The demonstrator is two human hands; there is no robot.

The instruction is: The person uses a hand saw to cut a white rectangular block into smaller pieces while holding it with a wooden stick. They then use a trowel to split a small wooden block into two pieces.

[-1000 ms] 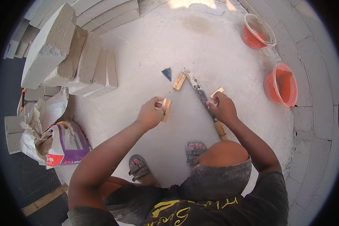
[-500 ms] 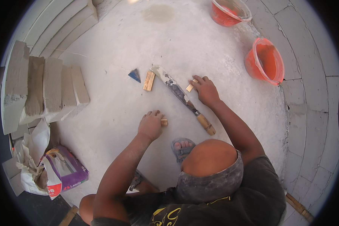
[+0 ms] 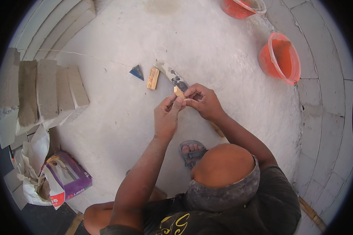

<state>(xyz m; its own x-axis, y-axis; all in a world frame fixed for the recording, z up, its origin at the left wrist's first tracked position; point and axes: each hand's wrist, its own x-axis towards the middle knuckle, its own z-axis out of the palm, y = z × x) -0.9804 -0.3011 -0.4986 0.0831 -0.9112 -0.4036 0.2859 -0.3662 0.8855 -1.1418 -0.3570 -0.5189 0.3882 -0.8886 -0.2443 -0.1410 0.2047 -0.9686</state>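
Observation:
My hands meet above the floor in front of my knee. My left hand (image 3: 166, 117) is closed, pinching a small pale wooden block (image 3: 179, 92) between thumb and fingertips. From the other side my right hand (image 3: 204, 101) closes its fingers on the same block. Whether a second wooden piece sits between the fingers is hidden. Beneath the hands lies a long machete-like blade (image 3: 170, 73), crusted with mortar; its wooden handle (image 3: 216, 129) is partly covered by my right forearm. Beside the blade tip rest a larger wooden block (image 3: 153, 78) and a blue triangular piece (image 3: 137, 72).
Grey blocks (image 3: 48, 90) stand in a row at the left, near an opened purple-and-white bag (image 3: 68, 176). Two orange buckets, one nearer (image 3: 266, 62) and one farther (image 3: 233, 9), stand by the block wall (image 3: 321, 51) on the right. A thin string (image 3: 82, 54) crosses the far left floor.
Both hands, each at a small wooden piece low over the floor, have come together above the blade. The left moved forward and right, the right inward. The view has shifted slightly.

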